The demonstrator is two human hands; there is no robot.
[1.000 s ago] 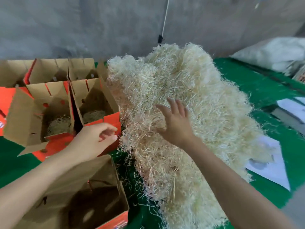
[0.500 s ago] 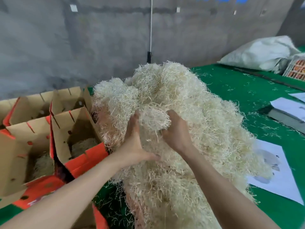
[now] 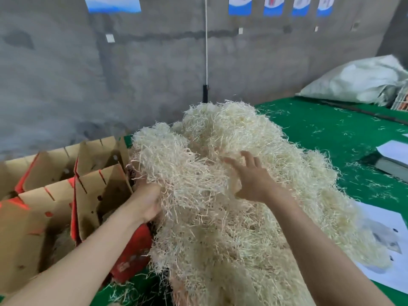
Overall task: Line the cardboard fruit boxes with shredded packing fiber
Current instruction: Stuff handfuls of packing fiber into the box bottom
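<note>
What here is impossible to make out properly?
Head view only:
- Fingers of the left hand: buried in the fiber pile, grip unclear.
- Bottoms of the boxes: mostly hidden by their flaps.
- The wall posters: cut by the top edge.
- Print on the paper: blurred.

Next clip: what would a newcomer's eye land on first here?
A big pale heap of shredded fiber fills the middle of the green table. The left hand is sunk into its left edge, fingers hidden, while the right hand is spread open over it. Open cardboard boxes with red sides stand at the left.
</note>
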